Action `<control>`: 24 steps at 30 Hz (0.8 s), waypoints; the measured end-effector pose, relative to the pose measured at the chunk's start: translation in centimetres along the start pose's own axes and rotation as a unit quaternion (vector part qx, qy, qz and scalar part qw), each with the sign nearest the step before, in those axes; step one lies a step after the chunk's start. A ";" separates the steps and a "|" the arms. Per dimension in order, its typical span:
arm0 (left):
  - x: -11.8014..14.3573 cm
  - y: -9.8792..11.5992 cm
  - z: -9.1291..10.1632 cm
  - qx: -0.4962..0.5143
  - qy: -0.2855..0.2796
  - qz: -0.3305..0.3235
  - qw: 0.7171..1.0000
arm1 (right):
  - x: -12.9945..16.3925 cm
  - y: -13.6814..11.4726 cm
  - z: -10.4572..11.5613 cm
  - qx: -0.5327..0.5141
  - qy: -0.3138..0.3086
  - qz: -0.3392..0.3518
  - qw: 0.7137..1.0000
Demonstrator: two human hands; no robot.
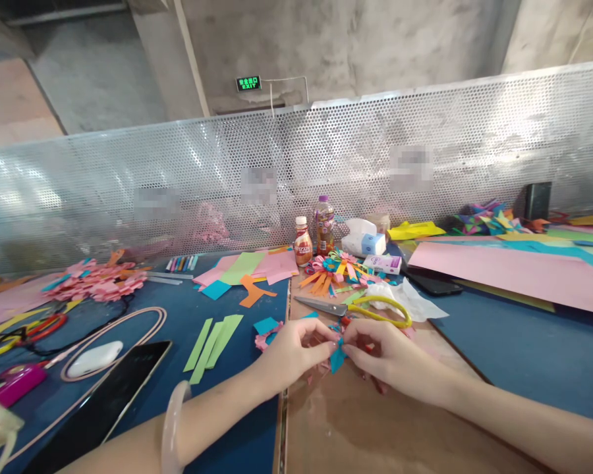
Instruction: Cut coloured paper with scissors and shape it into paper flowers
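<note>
Blue paper [337, 360], brown tabletop [370, 434], perforated metal partition [346, 155]

I watch through one camera worn on the person's head, facing forward and down over the bench [375, 431]. It looks from close by: the left grip [290, 350] and right grip [389, 354] lie below the middle of my view, forearms [222, 411] reaching in from lower left and right. Past the bench's far edge I see a perforated panel [192, 158], its top slanting up rightward, and the wall [375, 52] above.
</note>
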State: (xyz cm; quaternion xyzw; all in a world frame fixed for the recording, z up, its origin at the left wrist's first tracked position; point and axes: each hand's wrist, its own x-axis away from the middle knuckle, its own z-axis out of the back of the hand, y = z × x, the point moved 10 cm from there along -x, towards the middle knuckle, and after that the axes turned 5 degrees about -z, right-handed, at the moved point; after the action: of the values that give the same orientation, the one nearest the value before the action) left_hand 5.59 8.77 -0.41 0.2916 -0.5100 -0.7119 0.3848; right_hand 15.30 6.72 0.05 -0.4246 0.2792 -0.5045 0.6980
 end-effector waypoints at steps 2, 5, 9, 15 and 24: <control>0.0 -0.2 -0.1 0.007 -0.003 0.004 1.000 | -0.1 0.3 0.0 -0.012 -0.003 -0.005 1.000; -0.1 -0.4 -0.4 0.022 -0.015 0.013 1.000 | -0.2 0.9 -0.1 -0.044 -0.005 -0.023 0.999; 0.0 0.2 -0.5 -0.001 -0.011 0.004 1.000 | -0.2 0.7 -0.2 -0.046 0.000 -0.027 0.999; -0.1 0.1 0.0 0.022 0.009 0.007 1.000 | 0.0 -0.8 2.2 0.082 0.093 0.039 0.991; 0.0 0.4 1.1 0.066 0.057 0.012 0.996 | -1.9 2.1 5.1 0.419 0.147 0.092 0.891</control>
State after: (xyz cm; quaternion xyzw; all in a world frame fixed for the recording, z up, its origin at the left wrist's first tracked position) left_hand 4.79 9.28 0.37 0.3502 -0.5364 -0.6546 0.4014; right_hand 19.78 10.39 0.59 0.0146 0.1793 -0.5647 0.8054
